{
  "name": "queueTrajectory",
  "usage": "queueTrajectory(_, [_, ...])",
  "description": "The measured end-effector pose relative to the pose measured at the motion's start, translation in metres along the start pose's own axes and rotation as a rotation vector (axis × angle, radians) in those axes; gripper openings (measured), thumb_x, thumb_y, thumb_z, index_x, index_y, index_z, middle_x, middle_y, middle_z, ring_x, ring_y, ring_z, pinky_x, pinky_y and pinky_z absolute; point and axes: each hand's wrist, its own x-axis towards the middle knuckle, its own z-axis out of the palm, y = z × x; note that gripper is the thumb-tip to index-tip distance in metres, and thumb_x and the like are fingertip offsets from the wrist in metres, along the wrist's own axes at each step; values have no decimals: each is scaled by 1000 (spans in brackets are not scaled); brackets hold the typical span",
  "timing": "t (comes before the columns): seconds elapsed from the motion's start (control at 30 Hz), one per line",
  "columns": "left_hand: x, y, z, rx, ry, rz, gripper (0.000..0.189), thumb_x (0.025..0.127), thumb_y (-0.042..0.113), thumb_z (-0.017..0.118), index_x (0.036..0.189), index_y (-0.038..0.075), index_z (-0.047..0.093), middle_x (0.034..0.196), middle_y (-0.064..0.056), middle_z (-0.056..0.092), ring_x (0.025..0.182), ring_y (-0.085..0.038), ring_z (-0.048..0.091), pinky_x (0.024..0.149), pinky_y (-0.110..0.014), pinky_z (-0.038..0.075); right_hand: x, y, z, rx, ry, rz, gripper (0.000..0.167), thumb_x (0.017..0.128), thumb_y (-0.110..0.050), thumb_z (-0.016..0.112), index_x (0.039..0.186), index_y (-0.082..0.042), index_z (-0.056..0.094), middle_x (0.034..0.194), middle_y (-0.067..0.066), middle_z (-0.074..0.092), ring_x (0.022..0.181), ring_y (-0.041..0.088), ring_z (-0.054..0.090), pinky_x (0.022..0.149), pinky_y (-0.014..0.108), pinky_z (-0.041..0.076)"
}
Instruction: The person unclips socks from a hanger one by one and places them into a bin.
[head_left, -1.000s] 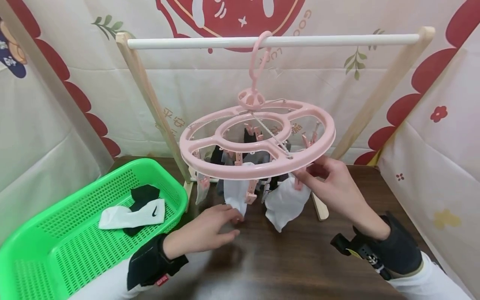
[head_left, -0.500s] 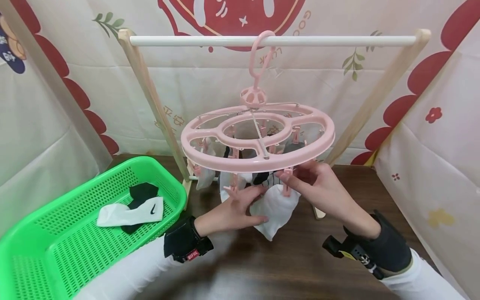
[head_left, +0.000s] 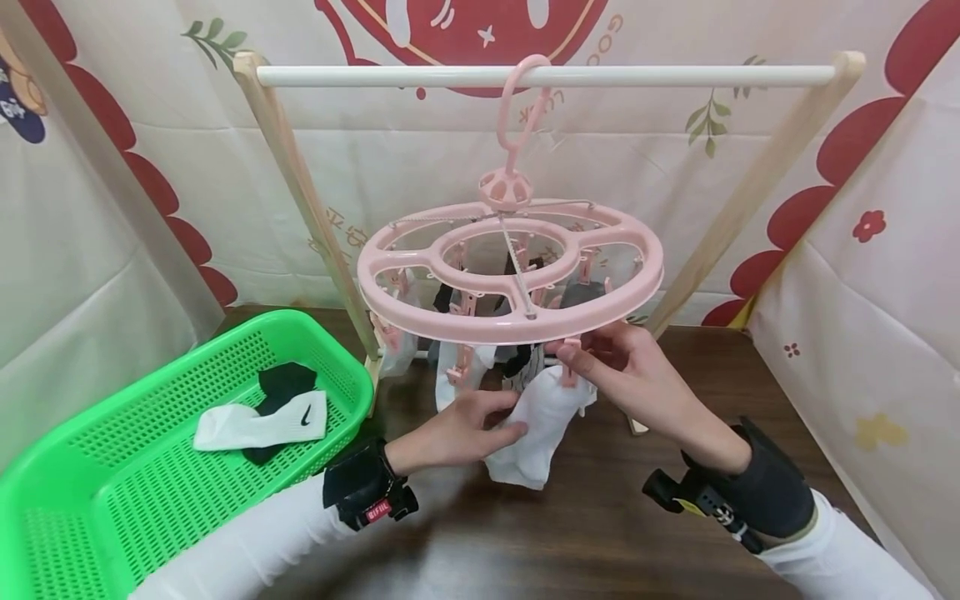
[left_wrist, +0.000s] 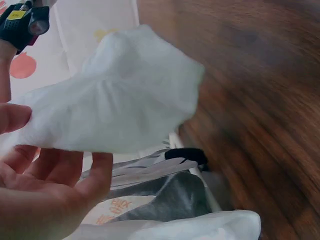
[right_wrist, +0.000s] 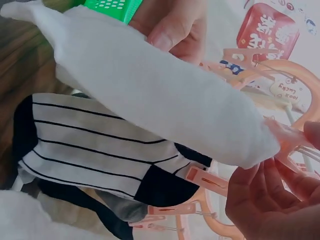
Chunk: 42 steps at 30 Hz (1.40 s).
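Observation:
A round pink sock hanger (head_left: 480, 332) hangs by its hook from a white bar. At its front right rim, my right hand (head_left: 630, 367) pinches a pink clothes peg (head_left: 570, 371) where the end of a white sock (head_left: 536, 429) hangs. My left hand (head_left: 465, 429) holds that sock's side lower down, thumb in front and fingers behind. In the right wrist view the white sock (right_wrist: 160, 95) slants down to the peg at my right fingertips (right_wrist: 245, 185). A striped black-and-white sock (right_wrist: 95, 145) hangs beside it from another peg.
Several more socks hang behind on the hanger, partly hidden by its ring. A green basket (head_left: 142, 383) at the left holds a white sock with a black logo (head_left: 262, 422) on a black one (head_left: 288, 379). Wooden legs (head_left: 300, 183) support the white bar (head_left: 675, 77).
My left hand has moved right and up to take the white sock, which now hangs straighter. The hanger has turned, bringing the sock and its peg leftward with my right hand.

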Motion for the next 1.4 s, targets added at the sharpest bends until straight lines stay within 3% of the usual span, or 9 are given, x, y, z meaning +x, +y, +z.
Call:
queueTrajectory(0.13, [-2, -3, 1, 13, -23, -11, 8, 96, 10, 59, 88, 8, 57, 70, 5, 45, 65, -6, 46, 59, -21, 38, -1, 3, -1, -7, 5, 8, 24, 95, -6, 59, 118, 1, 57, 92, 7, 65, 79, 20, 63, 72, 28, 52])
queueTrajectory(0.33, [-7, -7, 0, 0, -37, -63, 8, 97, 13, 58, 101, 8, 62, 84, 3, 57, 75, -6, 52, 65, -22, 44, -2, 7, 0, 16, 3, -34, 23, 95, 0, 58, 117, 0, 61, 99, 12, 69, 80, 18, 64, 71, 26, 51])
queueTrajectory(0.47, [-10, -9, 0, -1, -30, -72, 5, 96, 11, 58, 97, 8, 61, 81, 3, 57, 72, -5, 52, 64, -22, 44, -4, 9, 0, -36, 33, -35, 25, 93, 2, 59, 118, 2, 62, 101, 13, 69, 83, 15, 63, 71, 23, 50])
queueTrajectory(0.63, [-14, -11, 1, 3, -34, -62, 12, 95, 8, 59, 83, 8, 55, 67, 6, 42, 62, -3, 44, 57, -19, 35, -8, 10, -3, -100, 85, 3, 30, 91, 3, 62, 121, 4, 59, 102, 12, 68, 81, 12, 63, 66, 21, 50])
queueTrajectory(0.7, [-16, -11, 0, 0, -34, -80, 17, 94, 8, 58, 79, 9, 51, 65, 6, 35, 59, -3, 40, 56, -20, 32, -8, 11, -3, -62, 77, 18, 29, 92, 2, 61, 120, 3, 57, 100, 12, 69, 81, 14, 64, 68, 22, 51])
queueTrajectory(0.87, [-18, -14, -1, -3, -36, -101, 18, 94, 8, 59, 77, 10, 51, 64, 8, 38, 61, -5, 41, 57, -21, 33, -9, 14, -3, 38, 62, 21, 26, 95, 0, 57, 121, 0, 52, 97, 14, 69, 85, 17, 66, 74, 23, 51])
queueTrajectory(1.0, [-23, -15, -4, 16, -27, -110, 19, 93, 8, 59, 77, 10, 51, 65, 7, 39, 61, -6, 42, 57, -21, 34, -10, 16, -4, 54, 79, 0, 26, 95, 1, 57, 120, -1, 52, 100, 16, 69, 87, 18, 67, 70, 23, 50])
queueTrajectory(1.17, [-31, -17, -11, 32, -8, -118, 17, 94, 8, 59, 78, 11, 52, 66, 8, 42, 63, -6, 44, 56, -22, 36, -12, 23, -2, 69, 66, 17, 19, 94, 3, 57, 113, 3, 59, 101, 11, 71, 93, 17, 66, 78, 23, 50])
queueTrajectory(1.4, [-39, -17, -21, 88, 16, -121, 20, 93, 9, 59, 76, 11, 50, 64, 8, 39, 59, -6, 42, 55, -22, 34, -27, 43, 5, 98, -13, 104, 41, 94, 4, 56, 134, 6, 45, 111, 21, 64, 93, 15, 67, 82, 25, 51])
